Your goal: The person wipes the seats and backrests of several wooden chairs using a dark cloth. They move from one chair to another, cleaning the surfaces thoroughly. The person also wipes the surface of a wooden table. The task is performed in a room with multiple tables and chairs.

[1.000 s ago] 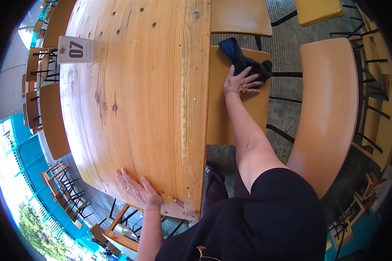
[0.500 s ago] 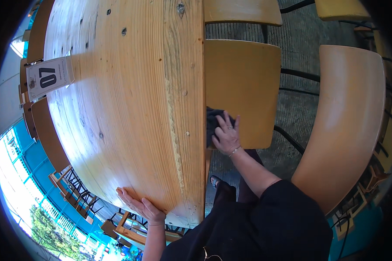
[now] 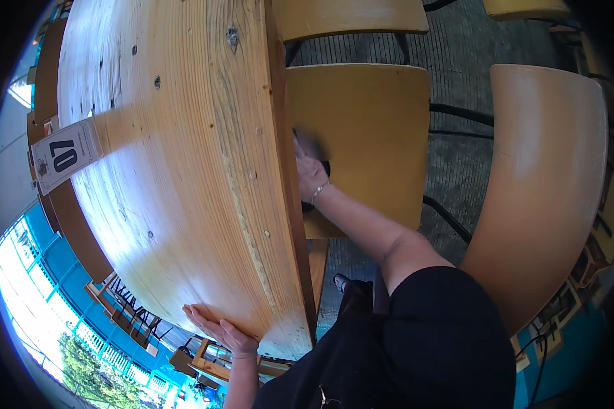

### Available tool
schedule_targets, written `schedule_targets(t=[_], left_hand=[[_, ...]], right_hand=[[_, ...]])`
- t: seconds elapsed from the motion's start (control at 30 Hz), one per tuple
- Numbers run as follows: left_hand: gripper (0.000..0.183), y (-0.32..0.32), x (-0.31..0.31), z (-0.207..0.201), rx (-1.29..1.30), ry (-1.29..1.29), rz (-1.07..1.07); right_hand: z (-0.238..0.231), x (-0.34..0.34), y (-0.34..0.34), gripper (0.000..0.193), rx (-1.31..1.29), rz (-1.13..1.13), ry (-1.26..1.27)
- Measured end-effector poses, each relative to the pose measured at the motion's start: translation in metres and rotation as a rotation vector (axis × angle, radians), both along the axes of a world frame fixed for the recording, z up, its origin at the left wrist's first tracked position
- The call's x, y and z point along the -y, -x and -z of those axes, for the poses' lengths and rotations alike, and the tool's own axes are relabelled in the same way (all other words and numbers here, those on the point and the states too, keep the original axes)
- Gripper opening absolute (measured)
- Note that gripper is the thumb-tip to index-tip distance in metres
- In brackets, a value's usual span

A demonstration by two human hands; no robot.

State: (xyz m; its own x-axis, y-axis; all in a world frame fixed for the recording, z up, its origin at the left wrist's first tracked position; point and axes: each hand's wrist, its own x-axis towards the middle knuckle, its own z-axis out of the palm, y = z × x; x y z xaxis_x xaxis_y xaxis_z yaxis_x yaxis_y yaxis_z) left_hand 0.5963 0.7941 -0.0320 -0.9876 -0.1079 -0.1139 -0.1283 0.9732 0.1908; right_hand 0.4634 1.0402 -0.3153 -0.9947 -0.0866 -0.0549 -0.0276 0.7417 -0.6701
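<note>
Left hand (image 3: 220,332) down at 7 o'clock lies flat and open on the near edge of the wooden table (image 3: 177,184), gripping nothing. Right hand (image 3: 310,174) is near the middle, pressed down on a dark cloth (image 3: 320,170) on the yellow chair seat (image 3: 368,136), right against the table edge; the cloth is mostly hidden and blurry, so can't tell if the fingers actually clench it. A number card (image 3: 65,153) stands at 9 o'clock, and a second chair (image 3: 546,177) sits at 3.
</note>
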Motion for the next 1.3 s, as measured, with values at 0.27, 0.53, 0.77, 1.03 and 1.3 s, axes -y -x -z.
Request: schedule_targets(t=[0.27, 0.53, 0.77, 1.03, 1.3], left_hand=[[0.078, -0.008, 0.001, 0.002, 0.000, -0.012, -0.057], [0.079, 0.000, -0.001, 0.003, -0.013, -0.040, -0.048], [0.077, -0.001, 0.000, 0.002, -0.020, -0.029, -0.034], [0.081, -0.001, -0.002, 0.000, 0.028, -0.007, -0.065], [0.080, 0.003, 0.001, 0.003, -0.014, -0.038, -0.039]], right_hand=[[-0.008, -0.094, -0.083, 0.047, -0.035, 0.236, -0.069], [0.008, -0.088, 0.109, 0.044, -0.262, 0.392, -0.132], [-0.009, 0.061, -0.015, 0.048, -0.049, -0.340, 0.117], [0.004, 0.009, -0.039, 0.050, -0.085, -0.535, 0.163], [0.013, -0.040, 0.142, 0.063, -0.336, 0.184, -0.439]])
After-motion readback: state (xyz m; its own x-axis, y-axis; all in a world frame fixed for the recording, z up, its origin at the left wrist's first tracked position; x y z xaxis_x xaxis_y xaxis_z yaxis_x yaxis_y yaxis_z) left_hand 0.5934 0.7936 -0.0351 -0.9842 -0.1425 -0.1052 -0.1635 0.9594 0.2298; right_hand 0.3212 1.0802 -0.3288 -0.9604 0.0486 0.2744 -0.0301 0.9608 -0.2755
